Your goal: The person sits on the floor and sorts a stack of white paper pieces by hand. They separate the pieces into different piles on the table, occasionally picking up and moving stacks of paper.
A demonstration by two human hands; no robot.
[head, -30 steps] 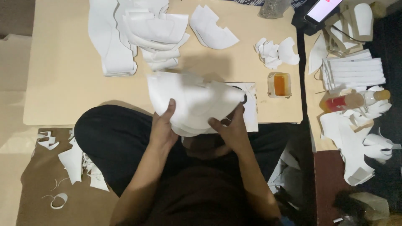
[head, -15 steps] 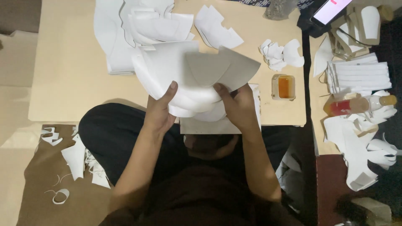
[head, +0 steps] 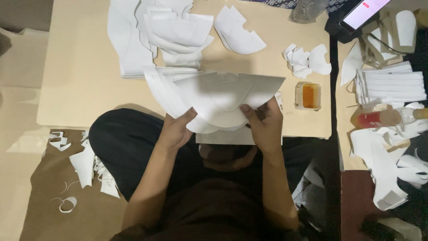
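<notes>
Holding a fanned stack of white curved pieces [head: 218,100] above the near edge of the worktop [head: 80,80], both hands were closed on it. Left hand [head: 177,129] gripped the stack's lower left edge, thumb on top. Right hand [head: 264,125] gripped the lower right, thumb on top, fingers hidden behind the pieces. Stack sat tilted, its wide end toward the far side, directly over a flat white sheet [head: 225,136] lying at the worktop edge.

Behind the stack: a pile of larger white cutouts [head: 165,35], touching or overlapping it, cannot tell which. 1 curved white piece [head: 238,33] lay apart to the right. Small white scraps [head: 305,60] sat near a small tray of orange liquid [head: 307,96], just right of the right hand. Offcuts [head: 89,167] littered the floor left of the person's knee.
</notes>
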